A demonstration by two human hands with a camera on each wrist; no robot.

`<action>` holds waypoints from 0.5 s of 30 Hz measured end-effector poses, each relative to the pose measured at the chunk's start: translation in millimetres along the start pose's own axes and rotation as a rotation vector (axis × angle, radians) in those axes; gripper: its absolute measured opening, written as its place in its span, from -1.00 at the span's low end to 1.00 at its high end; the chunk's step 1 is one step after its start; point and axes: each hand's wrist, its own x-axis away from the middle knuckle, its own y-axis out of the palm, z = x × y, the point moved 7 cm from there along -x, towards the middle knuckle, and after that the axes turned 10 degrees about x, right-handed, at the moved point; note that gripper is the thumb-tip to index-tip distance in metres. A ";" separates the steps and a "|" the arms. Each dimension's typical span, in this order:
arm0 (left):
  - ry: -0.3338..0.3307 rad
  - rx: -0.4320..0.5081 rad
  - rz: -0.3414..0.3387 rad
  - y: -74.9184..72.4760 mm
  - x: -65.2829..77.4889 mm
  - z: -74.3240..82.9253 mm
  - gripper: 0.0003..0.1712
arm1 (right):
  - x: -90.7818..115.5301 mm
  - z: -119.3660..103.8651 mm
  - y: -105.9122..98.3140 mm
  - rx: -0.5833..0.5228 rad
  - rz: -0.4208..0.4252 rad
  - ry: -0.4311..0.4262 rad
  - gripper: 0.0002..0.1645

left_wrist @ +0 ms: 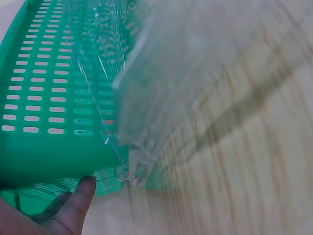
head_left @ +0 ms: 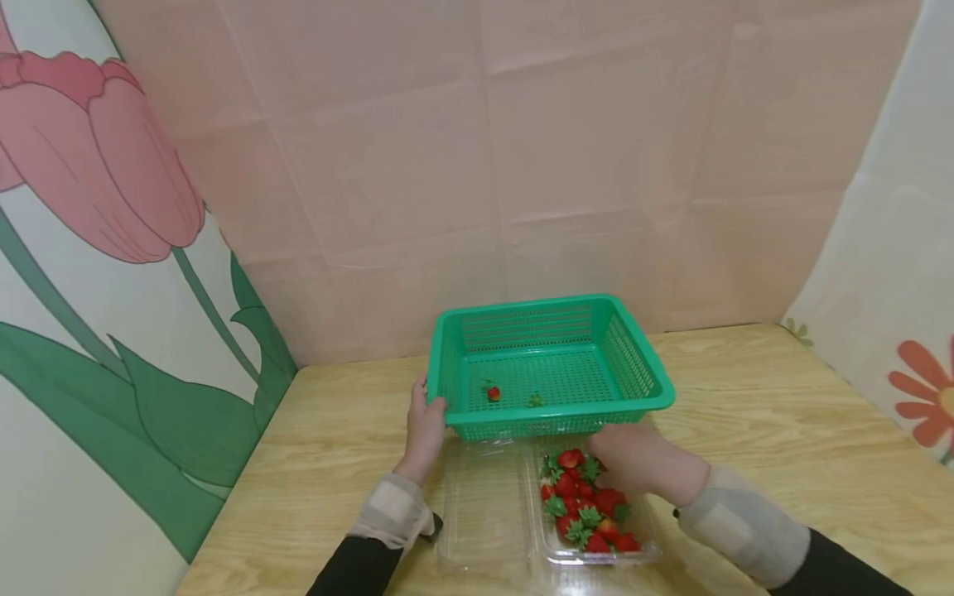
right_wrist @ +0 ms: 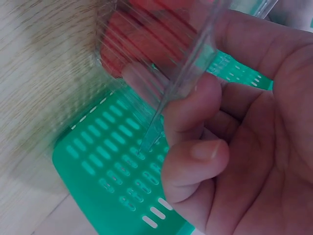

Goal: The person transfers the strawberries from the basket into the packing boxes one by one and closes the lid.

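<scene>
In the head view my left hand (head_left: 425, 430) grips the green plastic basket (head_left: 551, 420) by its front left corner, with the thumb at the rim. A clear hinged box (head_left: 488, 505) lies open before the basket, its right half full of strawberries (head_left: 585, 505). Over the far right corner of that half, my right hand (head_left: 641, 459) reaches in among the fruit. The right wrist view shows a fingertip through the clear wall, against a red strawberry (right_wrist: 146, 39); the other fingers curl outside the wall. Inside the basket lie one small strawberry (head_left: 493, 394) and a green leafy bit (head_left: 535, 400).
All of this stands on a light wood-grain table (head_left: 320, 497). A pinkish sheet (head_left: 484, 165) hangs behind it. Flower-printed panels flank the table, with a big tulip (head_left: 104, 157) on the left and an orange flower (head_left: 927, 397) on the right.
</scene>
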 end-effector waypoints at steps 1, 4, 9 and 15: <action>0.001 0.001 0.000 0.1 -0.1 0.2 -0.30 | 0.3 -0.1 -0.4 -0.002 -0.001 0.001 -0.64; 0.002 0.004 -0.002 0.3 -0.1 0.7 -0.31 | 1.2 -0.6 -2.5 -0.012 -0.002 0.000 -0.62; -0.006 0.010 -0.005 0.3 0.4 1.0 -0.32 | 2.1 -1.2 -5.9 -0.048 -0.011 -0.008 -0.60; -0.012 0.006 -0.011 0.5 0.5 1.1 -0.32 | 3.6 -2.1 -9.8 -0.065 -0.027 -0.019 -0.63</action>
